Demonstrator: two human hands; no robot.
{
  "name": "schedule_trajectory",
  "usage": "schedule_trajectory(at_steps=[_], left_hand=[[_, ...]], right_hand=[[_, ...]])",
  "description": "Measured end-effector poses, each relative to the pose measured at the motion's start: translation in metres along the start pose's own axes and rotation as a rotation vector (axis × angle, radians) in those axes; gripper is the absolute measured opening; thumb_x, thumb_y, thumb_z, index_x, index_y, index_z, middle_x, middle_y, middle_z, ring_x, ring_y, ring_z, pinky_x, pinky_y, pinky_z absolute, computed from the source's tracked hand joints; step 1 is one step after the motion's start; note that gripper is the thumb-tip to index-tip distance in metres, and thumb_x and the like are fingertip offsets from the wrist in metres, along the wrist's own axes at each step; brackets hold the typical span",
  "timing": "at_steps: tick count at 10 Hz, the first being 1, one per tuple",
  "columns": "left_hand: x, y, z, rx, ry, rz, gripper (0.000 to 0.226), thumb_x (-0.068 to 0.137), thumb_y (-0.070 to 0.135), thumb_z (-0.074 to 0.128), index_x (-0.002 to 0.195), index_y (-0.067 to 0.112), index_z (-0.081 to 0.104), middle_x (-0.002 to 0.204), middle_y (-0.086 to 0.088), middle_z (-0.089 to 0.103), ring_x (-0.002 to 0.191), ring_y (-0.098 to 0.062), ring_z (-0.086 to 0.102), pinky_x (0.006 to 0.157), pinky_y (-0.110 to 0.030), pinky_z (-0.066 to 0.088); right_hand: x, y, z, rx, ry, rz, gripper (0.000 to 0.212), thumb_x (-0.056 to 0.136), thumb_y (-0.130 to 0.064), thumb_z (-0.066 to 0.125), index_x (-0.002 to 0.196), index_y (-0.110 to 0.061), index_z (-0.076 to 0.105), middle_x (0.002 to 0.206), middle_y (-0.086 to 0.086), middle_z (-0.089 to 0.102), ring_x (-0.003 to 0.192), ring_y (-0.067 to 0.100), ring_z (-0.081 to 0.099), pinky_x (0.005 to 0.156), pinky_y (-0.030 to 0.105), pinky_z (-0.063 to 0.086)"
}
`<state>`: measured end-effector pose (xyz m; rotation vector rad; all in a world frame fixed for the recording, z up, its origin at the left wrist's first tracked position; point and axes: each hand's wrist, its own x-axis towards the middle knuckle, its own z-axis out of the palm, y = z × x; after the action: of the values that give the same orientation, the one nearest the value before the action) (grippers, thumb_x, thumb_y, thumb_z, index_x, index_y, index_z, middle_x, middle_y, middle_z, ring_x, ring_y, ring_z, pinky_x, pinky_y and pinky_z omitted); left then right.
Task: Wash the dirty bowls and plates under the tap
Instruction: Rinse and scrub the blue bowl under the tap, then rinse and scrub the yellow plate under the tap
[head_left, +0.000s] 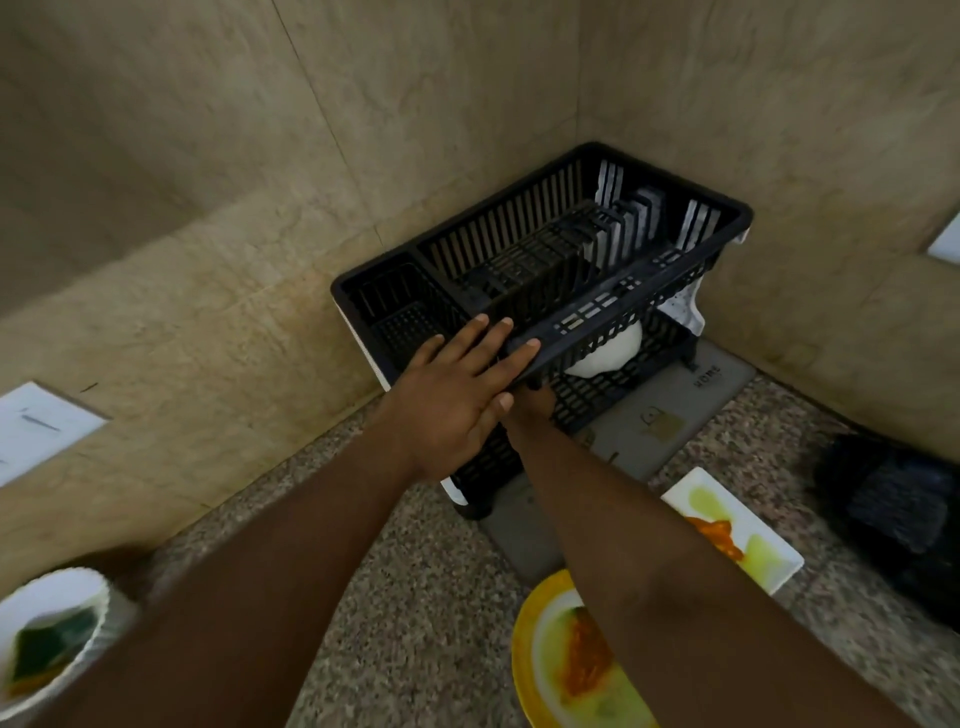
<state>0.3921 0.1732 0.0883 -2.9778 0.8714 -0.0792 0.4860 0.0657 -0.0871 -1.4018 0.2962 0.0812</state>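
A black two-tier dish rack (691, 208) stands in the corner of the counter on a grey mat (670, 415). My left hand (457, 389) lies flat on the front rim of its upper tier, fingers stretched and apart. My right hand (535, 405) reaches under that rim into the lower tier and is mostly hidden behind my left hand. A white bowl (608, 353) sits upside down in the lower tier, just beyond my right hand; contact cannot be made out. A yellow plate (550, 654) and a white rectangular plate (758, 551), both smeared with orange sauce, lie under my right forearm.
At the lower left a white fluted bowl (78, 597) holds a green sponge (47, 649). A dark bundle (893, 509) sits on the speckled counter (431, 571) at the right. Beige tiled walls close in behind and beside the rack.
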Motion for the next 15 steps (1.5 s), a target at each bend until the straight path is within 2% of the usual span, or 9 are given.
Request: schedule_trajectory(at_steps=[1,3,6,7,8,10,12,13,15], left_hand=[[0.002,0.001,0.002,0.016,0.003,0.0,0.056,0.112,0.048,0.019,0.163,0.042,-0.002,0.174,0.006,-0.001,0.16,-0.019,-0.007,0.126,-0.053,0.015],[0.0,0.003,-0.001,0.033,0.006,0.005,0.056,0.111,0.049,0.018,0.164,0.04,0.003,0.174,0.003,0.005,0.161,-0.022,0.002,0.124,-0.056,0.018],[-0.072,0.099,0.025,-0.284,0.386,-0.053,0.036,0.094,0.02,0.058,0.126,0.006,0.069,0.14,-0.017,0.063,0.134,-0.032,0.053,0.117,-0.049,0.036],[-0.116,0.141,0.064,-0.444,0.292,-0.162,0.028,0.089,0.018,0.06,0.106,0.0,0.073,0.105,-0.021,0.071,0.101,-0.038,0.066,0.089,-0.042,0.052],[-0.149,0.172,0.103,-0.579,0.005,-0.456,0.05,0.09,0.035,0.056,0.121,-0.003,0.068,0.117,-0.025,0.069,0.109,-0.043,0.064,0.094,-0.043,0.049],[-0.16,0.202,0.131,-0.846,-0.225,-0.984,0.056,0.102,0.05,0.053,0.125,0.0,0.063,0.125,-0.024,0.066,0.116,-0.041,0.061,0.095,-0.041,0.048],[-0.148,0.265,0.107,-1.025,-0.046,-0.99,0.04,0.099,0.045,0.061,0.108,0.008,0.07,0.11,-0.015,0.07,0.106,-0.035,0.065,0.083,-0.035,0.047],[-0.134,0.324,0.092,-1.284,-0.067,-0.957,0.028,0.09,0.051,0.065,0.098,0.024,0.069,0.107,-0.01,0.071,0.096,-0.032,0.07,0.08,-0.056,0.061],[-0.11,0.481,0.057,-1.636,-0.407,-0.753,0.038,0.1,0.054,0.057,0.122,0.025,0.066,0.111,-0.01,0.075,0.1,-0.034,0.072,0.084,-0.058,0.059]], right_hand=[[-0.034,-0.028,-0.012,-0.029,-0.025,0.088,0.037,0.106,-0.021,0.051,0.139,-0.007,0.053,0.135,0.01,0.061,0.119,0.02,0.059,0.108,0.035,0.046],[-0.103,-0.028,-0.055,-0.298,0.012,0.092,0.024,0.097,-0.02,0.066,0.1,0.004,0.068,0.106,0.021,0.071,0.102,0.037,0.067,0.094,0.055,0.056],[-0.248,-0.032,-0.153,-0.7,-0.055,0.096,0.015,0.083,-0.028,0.062,0.086,-0.02,0.074,0.096,0.008,0.075,0.093,0.031,0.069,0.082,0.037,0.056],[-0.273,-0.018,-0.182,-1.002,-0.033,0.1,0.018,0.089,-0.022,0.066,0.1,-0.01,0.074,0.104,0.014,0.072,0.1,0.035,0.066,0.077,0.032,0.048],[-0.291,-0.003,-0.203,-1.101,0.034,0.178,0.017,0.086,-0.019,0.066,0.088,-0.006,0.055,0.1,0.017,0.066,0.096,0.037,0.064,0.07,0.032,0.043],[-0.285,0.056,-0.234,-0.887,-0.034,0.346,0.018,0.08,-0.019,0.057,0.08,-0.003,0.064,0.084,0.015,0.067,0.083,0.037,0.069,0.073,0.043,0.059],[-0.354,0.004,-0.294,-0.506,0.181,0.402,0.022,0.087,-0.007,0.054,0.091,-0.011,0.076,0.079,0.014,0.073,0.064,0.034,0.072,0.052,0.041,0.061],[-0.401,-0.015,-0.36,-0.377,0.281,0.389,0.021,0.089,-0.002,0.056,0.092,-0.013,0.075,0.076,0.015,0.072,0.055,0.026,0.069,0.048,0.032,0.055],[-0.507,-0.043,-0.502,-0.26,0.419,0.323,0.022,0.087,0.004,0.056,0.096,-0.007,0.074,0.07,0.017,0.069,0.054,0.026,0.063,0.05,0.031,0.054]])
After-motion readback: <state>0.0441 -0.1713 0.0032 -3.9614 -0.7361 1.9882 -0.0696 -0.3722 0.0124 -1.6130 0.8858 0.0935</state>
